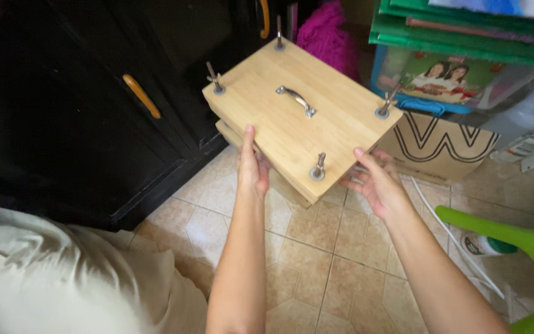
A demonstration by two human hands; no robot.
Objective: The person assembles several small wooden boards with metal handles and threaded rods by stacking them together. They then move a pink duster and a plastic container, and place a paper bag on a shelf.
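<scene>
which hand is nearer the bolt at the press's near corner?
Left. The left hand grips the wooden press at its near-left edge, just left of the bolt. The right hand is under the near-right edge, slightly farther off.

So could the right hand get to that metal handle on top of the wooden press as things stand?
Probably yes: the metal handle sits bare on the wooden press, nothing over it. But the right hand supports the press's near edge, so it would have to let go.
</scene>
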